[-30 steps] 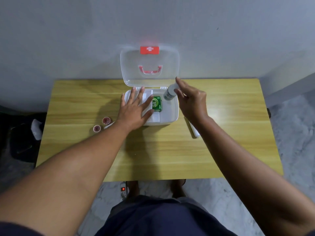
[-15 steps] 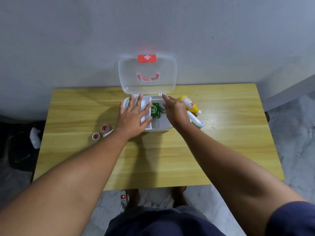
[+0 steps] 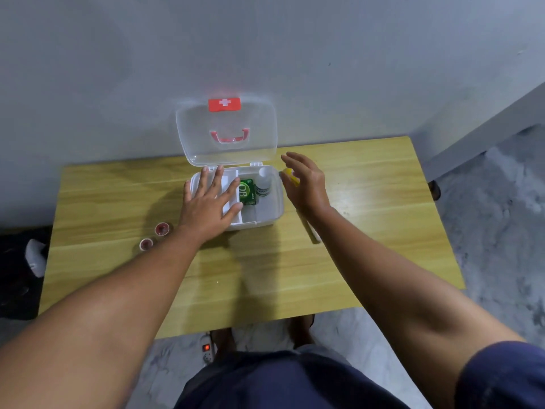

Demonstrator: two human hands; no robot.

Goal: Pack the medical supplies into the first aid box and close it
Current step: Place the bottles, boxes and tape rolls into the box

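Supplies first: your right hand [image 3: 306, 184] hovers just off the first aid box [image 3: 267, 214] at its 3 o'clock side, fingers loosely spread, with the yellow bottle [image 3: 290, 176] showing at the fingertips; whether that grip has hold of it you cannot tell from this view. Your left hand [image 3: 208, 202] lies flat and open on the white tray [image 3: 233, 187] in the box's left half, holding nothing. Inside the right half, the green packet [image 3: 247, 191] lies next to the white bottle [image 3: 263, 184], both at 9 o'clock from your right hand. A white tube [image 3: 312, 231] lies on the table [image 3: 368, 202] under your right wrist. Two small red-capped jars [image 3: 154, 236] sit at 8 o'clock from the box, just beside your left forearm.

The clear lid [image 3: 227, 134] stands open against the wall at 12 o'clock. The table is bare wood at 3 o'clock and along the near edge at 6 o'clock.

Half a second ago your right hand was down in the box with the white bottle; now that bottle lies in the compartment and the hand has pulled out to the right, over the yellow bottle. Your left hand has not moved.
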